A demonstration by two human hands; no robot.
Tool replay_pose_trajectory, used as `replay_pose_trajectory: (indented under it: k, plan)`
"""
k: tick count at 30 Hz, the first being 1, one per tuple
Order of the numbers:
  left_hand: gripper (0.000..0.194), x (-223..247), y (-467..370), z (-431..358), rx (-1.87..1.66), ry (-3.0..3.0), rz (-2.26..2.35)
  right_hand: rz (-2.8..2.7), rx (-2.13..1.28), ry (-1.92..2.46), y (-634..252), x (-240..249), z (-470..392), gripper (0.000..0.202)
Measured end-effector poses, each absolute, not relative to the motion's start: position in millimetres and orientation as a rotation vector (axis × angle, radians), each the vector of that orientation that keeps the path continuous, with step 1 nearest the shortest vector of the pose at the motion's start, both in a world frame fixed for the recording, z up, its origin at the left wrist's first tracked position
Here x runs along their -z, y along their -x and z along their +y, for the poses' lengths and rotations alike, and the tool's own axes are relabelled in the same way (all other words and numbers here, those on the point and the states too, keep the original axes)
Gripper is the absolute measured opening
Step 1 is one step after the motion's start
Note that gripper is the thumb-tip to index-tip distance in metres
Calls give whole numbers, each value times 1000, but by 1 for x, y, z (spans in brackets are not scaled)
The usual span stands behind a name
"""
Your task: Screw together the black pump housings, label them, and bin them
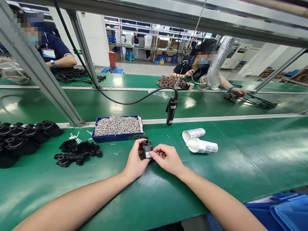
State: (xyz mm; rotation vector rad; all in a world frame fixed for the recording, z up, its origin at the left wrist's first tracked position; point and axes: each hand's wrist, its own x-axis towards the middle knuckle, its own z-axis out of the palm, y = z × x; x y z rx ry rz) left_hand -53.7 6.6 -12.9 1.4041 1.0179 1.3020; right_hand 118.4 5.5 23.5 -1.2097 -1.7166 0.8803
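My left hand [138, 159] is closed around a small black plastic housing [146, 145] with a round port at its top. A small white label [148, 155] lies on the side of the housing that faces me. My right hand [166, 158] has its fingers curled, with thumb and fingertip at the label's right edge. Its other fingers are bent in, and their inner side is hidden. To the right rest curled sheets of printed labels [202, 145] on white backing. Just behind my left hand stands a blue box [116, 137] full of metal screws.
An electric screwdriver [172, 109] hangs on a black cable above the green bench [247, 159]. Black fittings [77, 153] and rows of larger black housings [24, 136] lie left, and loose screws [117, 153] nearby. Two co-workers sit across, by black cables [73, 75] and copper-wound parts [168, 81].
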Motion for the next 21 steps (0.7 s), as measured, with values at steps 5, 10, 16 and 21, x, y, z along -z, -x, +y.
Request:
replay_pose_trajectory:
  k: [5,10,16,21]
  plan:
    - [52,12,54,8,-1333,-1346,973,-1768,-853,1261,-130,-21,15,31]
    - [51,11,52,8,-1311,-1404,1005,-1875,-989,1295,-135,-24,24,52]
    - [50,30,59,11,-1293,-1669,1112,-2039,-728,1606,-108,-30,10,86]
    - [58,46,70,42,-1157,-1703,1105,-2056,-863,1715,-108,-37,19,101]
